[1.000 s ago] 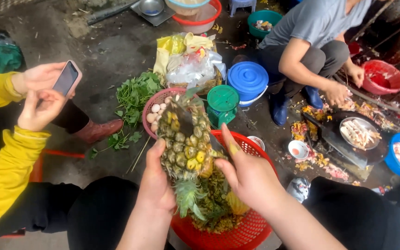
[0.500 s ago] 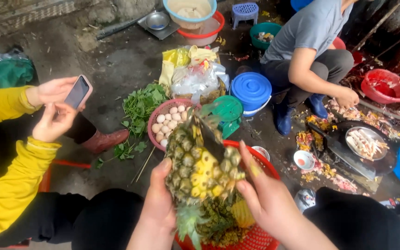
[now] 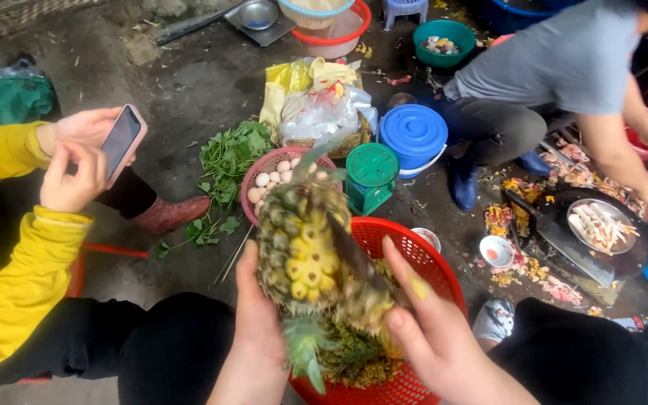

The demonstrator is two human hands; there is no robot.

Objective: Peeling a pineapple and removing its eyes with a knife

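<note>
Over a red plastic basket full of peelings I hold a pineapple, its skin partly green and partly yellow, with the leafy crown pointing down. My left hand grips the fruit from below on its left side. My right hand is closed around a knife whose dark blade lies against the pineapple's right side. A cut strip of peel hangs by my right fingers.
A person in yellow sleeves at the left holds a phone. A person in a grey shirt crouches at the right over a dark pan of meat. Ahead lie a pink basket of eggs, greens, a green container and a blue lidded bucket.
The blade has slid down the pineapple's right side, and my right hand has followed it lower. The person in yellow has brought the phone a little nearer.
</note>
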